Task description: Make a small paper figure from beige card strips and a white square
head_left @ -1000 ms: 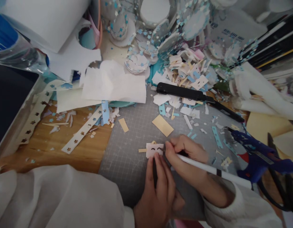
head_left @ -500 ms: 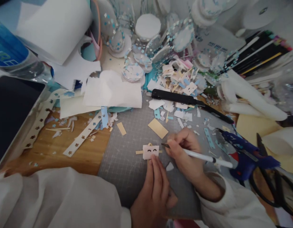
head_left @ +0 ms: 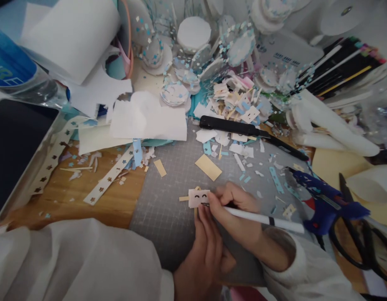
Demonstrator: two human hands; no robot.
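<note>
A small pale paper figure [head_left: 196, 198] with two drawn curved eyes lies on the grey cutting mat [head_left: 168, 238]. Tan strips stick out from its left side, top and bottom. The extended fingers of my left hand [head_left: 206, 246] are close together, their tips pressing the figure's lower edge to the mat. In a closed grip, my right hand [head_left: 237, 213] has a white pen [head_left: 262, 217], its dark tip touching the figure's face below the eyes. My right fingertips cover the figure's right edge. Just beyond lies a tan paper rectangle [head_left: 208, 167].
A black utility knife [head_left: 231, 125] lies across the mat's far side, before a heap of paper pieces [head_left: 237, 100]. At right are a blue glue gun [head_left: 325, 200] and black scissors [head_left: 353, 242]. A tablet [head_left: 18, 142] and water bottle [head_left: 24, 71] stand left.
My right hand has moved left, bringing the pen tip from beside the paper figure onto its face. My left hand stays nearly in place on the figure.
</note>
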